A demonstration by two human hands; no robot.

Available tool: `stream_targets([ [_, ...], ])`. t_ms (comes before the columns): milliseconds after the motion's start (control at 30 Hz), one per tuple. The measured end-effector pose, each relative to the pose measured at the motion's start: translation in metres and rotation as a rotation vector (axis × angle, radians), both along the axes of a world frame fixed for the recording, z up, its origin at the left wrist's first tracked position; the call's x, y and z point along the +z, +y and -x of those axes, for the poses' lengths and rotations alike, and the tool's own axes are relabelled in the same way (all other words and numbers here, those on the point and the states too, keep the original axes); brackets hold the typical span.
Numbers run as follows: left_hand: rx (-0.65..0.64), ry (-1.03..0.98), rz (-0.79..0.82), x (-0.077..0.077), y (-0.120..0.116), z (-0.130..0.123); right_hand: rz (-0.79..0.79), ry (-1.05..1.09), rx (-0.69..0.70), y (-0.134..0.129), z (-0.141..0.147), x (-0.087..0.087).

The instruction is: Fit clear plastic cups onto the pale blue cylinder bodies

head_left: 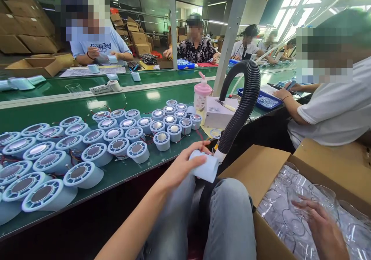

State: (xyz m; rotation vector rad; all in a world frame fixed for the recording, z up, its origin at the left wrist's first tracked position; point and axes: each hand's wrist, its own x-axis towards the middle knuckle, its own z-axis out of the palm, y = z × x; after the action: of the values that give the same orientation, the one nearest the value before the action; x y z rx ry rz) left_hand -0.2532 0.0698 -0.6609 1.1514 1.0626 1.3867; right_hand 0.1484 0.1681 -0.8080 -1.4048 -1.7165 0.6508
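My left hand [184, 163] is wrapped round a light blue round plastic housing [208, 168], held on its side above my knees. One end of that housing is up against the white mouth of a black corrugated hose [249, 91]; I cannot tell whether they touch. Down on the right, my right hand [326, 227] reaches into an open cardboard box [262, 167] full of clear plastic cups [282, 217]. Its fingers are closed round one clear cup [300, 194], whose outline blends with the others.
Many blue round units [95, 154] with wires stand in rows on the green bench [160, 167]. A pink-lidded bottle [202, 93] and a white box [218, 113] stand by the hose. Opposite and at right, co-workers sit; a blue tray [265, 100] lies near one.
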Motion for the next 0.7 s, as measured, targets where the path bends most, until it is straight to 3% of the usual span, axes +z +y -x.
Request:
stream_targets([
  [100,0.064,-0.180,0.178,-0.017,-0.024,0.006,0.040,0.076,0.437,-0.021,0.029,0.024],
  [167,-0.048,-0.260,0.343,-0.030,-0.039,0.005,-0.035,0.012,0.648,-0.043,0.057,0.046],
  [267,-0.311,-0.269,0.512,-0.043,-0.055,-0.005,-0.233,-0.262,0.861,-0.077,0.105,0.080],
  [333,-0.457,-0.185,0.560,-0.043,-0.059,-0.012,-0.415,-0.421,0.907,-0.092,0.133,0.098],
  [433,-0.561,0.131,0.505,-0.031,-0.059,-0.020,-0.552,-0.537,0.802,-0.098,0.160,0.111],
  [567,-0.359,0.624,0.172,-0.010,-0.062,-0.026,-0.462,-0.561,0.743,-0.092,0.166,0.117],
  [700,-0.105,0.692,0.103,-0.010,-0.069,-0.032,-0.100,-0.405,0.910,-0.089,0.161,0.127],
])
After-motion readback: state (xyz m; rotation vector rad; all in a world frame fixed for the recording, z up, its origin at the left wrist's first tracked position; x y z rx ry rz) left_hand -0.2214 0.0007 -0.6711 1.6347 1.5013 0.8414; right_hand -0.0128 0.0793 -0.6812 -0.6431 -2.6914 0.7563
